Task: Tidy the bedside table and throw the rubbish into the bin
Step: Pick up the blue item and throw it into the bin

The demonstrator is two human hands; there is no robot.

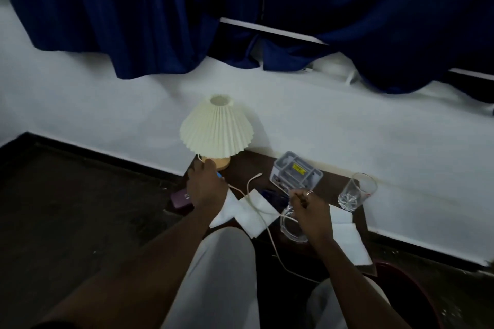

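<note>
The dark bench [240,168] is being shown in the middle of the frame, against a white wall. The left hand [205,189] is being held at the bench's left end, just beside the wooden base of the pleated lamp [216,128]. Its fingers are being curled round a small blue thing [219,175], of which only the tip is showing. The right hand [311,212] is being held right of centre, over a clear glass dish [290,230]. Its fingers are being kept curled, but whether anything is being grasped cannot be told. White tissues [256,211] are being carried by the bench between the two hands, with more at its lower right end, and a white cable [251,187] is being draped across them. A grey organiser [296,172] and a drinking glass [357,192] are being carried at the bench's far edge. A dark red bin [425,294] is being shown on the floor at the lower right.
</note>
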